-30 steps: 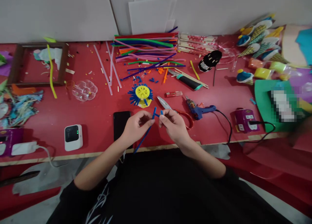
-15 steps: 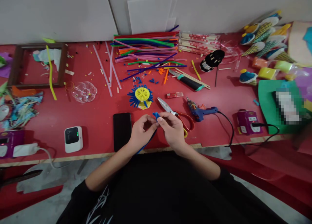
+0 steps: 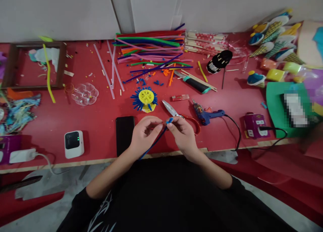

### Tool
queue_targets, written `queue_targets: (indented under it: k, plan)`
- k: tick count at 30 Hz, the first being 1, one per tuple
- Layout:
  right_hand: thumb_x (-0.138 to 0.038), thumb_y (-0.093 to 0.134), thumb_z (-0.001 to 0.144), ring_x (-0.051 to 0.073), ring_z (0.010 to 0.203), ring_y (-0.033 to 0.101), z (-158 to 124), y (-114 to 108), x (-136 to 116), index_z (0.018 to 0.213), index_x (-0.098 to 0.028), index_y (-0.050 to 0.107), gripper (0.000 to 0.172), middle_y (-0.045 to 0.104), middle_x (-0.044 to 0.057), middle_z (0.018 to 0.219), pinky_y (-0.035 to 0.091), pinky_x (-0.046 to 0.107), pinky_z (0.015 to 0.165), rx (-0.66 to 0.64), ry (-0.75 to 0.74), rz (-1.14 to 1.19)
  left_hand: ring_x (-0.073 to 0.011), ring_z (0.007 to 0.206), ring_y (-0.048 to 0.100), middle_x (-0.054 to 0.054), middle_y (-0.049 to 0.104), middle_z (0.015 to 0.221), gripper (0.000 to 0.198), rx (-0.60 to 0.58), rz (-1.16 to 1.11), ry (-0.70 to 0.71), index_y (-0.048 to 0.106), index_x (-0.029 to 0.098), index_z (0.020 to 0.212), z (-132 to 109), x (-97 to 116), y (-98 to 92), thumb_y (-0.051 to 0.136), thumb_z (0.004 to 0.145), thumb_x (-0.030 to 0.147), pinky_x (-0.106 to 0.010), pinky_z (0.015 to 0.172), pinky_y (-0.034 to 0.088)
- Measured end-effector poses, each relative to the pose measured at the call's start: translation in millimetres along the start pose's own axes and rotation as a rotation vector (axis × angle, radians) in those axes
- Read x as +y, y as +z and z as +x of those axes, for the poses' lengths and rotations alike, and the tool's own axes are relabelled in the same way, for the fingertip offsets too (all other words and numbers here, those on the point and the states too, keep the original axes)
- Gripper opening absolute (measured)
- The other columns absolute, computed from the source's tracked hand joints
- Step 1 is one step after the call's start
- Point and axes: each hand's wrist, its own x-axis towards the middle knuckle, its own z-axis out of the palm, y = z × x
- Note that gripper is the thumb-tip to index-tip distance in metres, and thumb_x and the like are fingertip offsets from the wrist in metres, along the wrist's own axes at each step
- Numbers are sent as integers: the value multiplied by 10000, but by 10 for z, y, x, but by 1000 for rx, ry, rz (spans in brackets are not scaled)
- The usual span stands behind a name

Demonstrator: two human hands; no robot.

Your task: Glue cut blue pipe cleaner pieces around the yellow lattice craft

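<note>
A dark blue pipe cleaner (image 3: 158,138) with a brighter blue, folded or wound end hangs between my hands over the table's front edge. My right hand (image 3: 184,134) pinches that end between thumb and forefinger. Beside it, my left hand (image 3: 144,133) has its fingers curled and the thumb close to the forefinger; whether anything is between their tips is hidden. Beyond my hands stands a yellow wheel-like piece (image 3: 146,96) with short blue stalks all around it. Scissors (image 3: 171,108) with orange-red handles lie just past my right hand, partly covered by it.
A black phone (image 3: 124,134) lies left of my hands. To the right are a glue gun (image 3: 207,116) with its cord, a red lighter (image 3: 180,97) and a utility knife (image 3: 196,85). Pipe cleaners (image 3: 151,45) are heaped at the back. A white device (image 3: 73,144) stands left.
My hands have drawn slightly apart, the right moving right with the pipe cleaner's blue end. More of the strand shows between them. The view has shifted a little.
</note>
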Motion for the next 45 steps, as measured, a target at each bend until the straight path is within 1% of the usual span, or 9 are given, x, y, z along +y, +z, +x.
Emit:
queue_targets:
  k: [4,11,14,18,24,31,36,41,45]
  plan:
    - [-296,745,811,145,714,690,-1,21,-95,843,-240,698,80,743,-8,782,572,273,660,30,-45,10,-148,819,692,-50,732,889,85,53,38,166,797,219,894,0,83,-11,754,824,240,-259,714,579]
    - [-229,822,732,161,726,714,10,68,-191,769,-270,765,80,768,-11,765,594,319,736,18,-82,82,-125,815,688,-36,736,918,103,113,-91,111,829,280,905,-75,197,22,762,837,240,-246,736,584]
    - [-294,857,710,172,715,724,14,66,-215,750,-271,776,92,776,-4,771,613,319,690,-35,8,143,-133,830,683,-32,731,904,89,37,-130,35,833,293,882,-47,223,-59,792,806,270,-262,771,584]
    - [-400,896,653,157,627,707,20,68,-221,695,-251,756,209,730,-24,642,619,300,638,-159,171,247,-149,826,673,-31,702,882,75,-142,-229,-88,832,285,783,52,237,-186,843,742,347,-287,773,585]
    - [-526,904,599,115,535,673,-3,119,-174,707,-212,604,447,682,-53,624,596,253,564,-296,376,431,-151,798,651,-56,680,904,194,-274,-207,-107,817,240,714,129,261,-226,839,730,432,-258,698,573]
    - [-463,882,681,97,575,676,-68,150,-177,743,-212,555,417,674,-68,655,603,253,628,-320,390,518,-110,515,616,-31,735,768,211,-232,-246,-149,742,179,729,68,315,-180,749,834,363,-280,606,572]
    - [-409,878,703,92,588,667,-64,119,-226,726,-210,549,385,677,-60,663,583,242,634,-323,361,491,-127,539,644,-13,727,691,154,-215,-243,-116,736,181,744,59,336,-174,736,841,301,-265,582,566]
    - [-427,860,720,110,614,674,-44,79,-297,743,-224,524,393,669,-53,665,561,251,618,-314,289,356,-166,764,730,-47,793,815,111,-126,-167,-53,724,186,768,40,343,-166,722,842,269,-272,733,590]
    - [-488,849,709,86,545,585,-51,89,-344,721,-230,501,433,593,-70,617,483,224,530,-258,226,213,-159,732,725,-41,787,766,125,-76,-138,-44,697,187,767,2,364,-131,699,858,273,-272,724,593]
